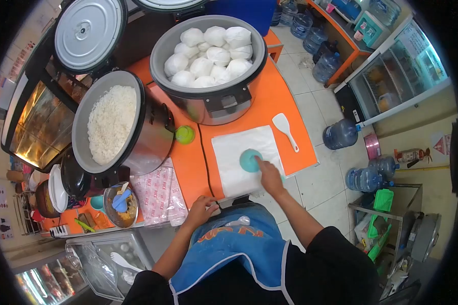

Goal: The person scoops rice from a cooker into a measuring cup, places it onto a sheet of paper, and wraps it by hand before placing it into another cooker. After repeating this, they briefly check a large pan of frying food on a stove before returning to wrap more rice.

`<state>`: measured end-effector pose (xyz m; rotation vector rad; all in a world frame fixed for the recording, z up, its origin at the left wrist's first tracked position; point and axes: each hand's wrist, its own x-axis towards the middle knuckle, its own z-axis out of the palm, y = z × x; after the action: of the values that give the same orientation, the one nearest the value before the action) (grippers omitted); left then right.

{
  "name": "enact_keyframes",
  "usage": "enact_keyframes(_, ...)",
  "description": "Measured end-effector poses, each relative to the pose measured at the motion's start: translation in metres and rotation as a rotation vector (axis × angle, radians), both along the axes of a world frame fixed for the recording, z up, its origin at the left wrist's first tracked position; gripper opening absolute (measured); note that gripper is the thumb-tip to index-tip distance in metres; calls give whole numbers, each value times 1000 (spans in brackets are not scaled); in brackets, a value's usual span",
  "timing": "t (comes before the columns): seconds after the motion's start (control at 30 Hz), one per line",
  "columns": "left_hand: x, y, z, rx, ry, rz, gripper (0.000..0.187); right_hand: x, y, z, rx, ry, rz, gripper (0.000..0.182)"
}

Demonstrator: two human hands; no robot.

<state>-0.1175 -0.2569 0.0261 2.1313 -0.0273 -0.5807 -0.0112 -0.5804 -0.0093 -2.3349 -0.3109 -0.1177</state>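
My right hand [272, 176] grips a small teal bowl [249, 160] by its near right edge. The bowl is over a stack of white paper sheets [228, 179] on the orange table [293, 132]. Close to the table's front edge, my left hand [202, 209] has its fingers loosely bent and apart, with nothing in them. A white rice paddle [285, 131] lies to the right of the paper. Behind the sheets stands a large cooker [223, 113] full of white paper-wrapped bundles [219, 55].
Left of me stands another open cooker [150, 140] with loose white rice [112, 123]. A green round container [184, 134] sits beside a black cord [204, 157]. Printed pink wrappers [155, 195] and a metal bowl [130, 216] holding a blue utensil lie nearby. Water jugs [339, 134] stand on the floor.
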Motion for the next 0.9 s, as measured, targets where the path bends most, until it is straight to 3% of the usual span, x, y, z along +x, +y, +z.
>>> enact_keyframes(0.07, 4, -14, -4, 6, 4, -13, 34, -10, 2, -13, -394, 69, 31, 76)
enact_keyframes(0.23, 34, -59, -8, 25, -69, -55, 26, 0, -7, -10, -367, 119, 52, 81)
enact_keyframes(0.33, 54, -81, -26, 47, -239, -93, 26, 0, -15, -4, -290, 128, 94, 79)
enact_keyframes(0.43, 71, -88, -51, 7, -208, -124, 31, 14, -22, 31, -218, 49, 145, 68)
enact_keyframes(0.5, 76, -91, -56, 18, -309, -162, 36, 39, -30, 52, 29, 147, 12, 68)
enact_keyframes(0.57, 77, -91, -57, 33, -404, -202, 40, 88, -50, 27, 185, -69, -137, 59)
enact_keyframes(0.63, 76, -92, -56, 88, -427, -222, 46, 132, -57, 62, 218, 264, -289, 52)
enact_keyframes(0.7, 75, -96, -54, 99, -422, -202, 47, 178, -69, 7, 106, 19, -292, 50)
enact_keyframes(0.73, 75, -97, -54, 108, -419, -184, 48, 194, -71, -6, 109, 21, -290, 50)
enact_keyframes(0.83, 72, -102, -57, 120, -400, -149, 47, 205, -64, -8, -1, 101, -250, 47)
enact_keyframes(0.9, 69, -102, -61, 121, -404, -135, 45, 183, -41, 30, -147, -172, -281, 45)
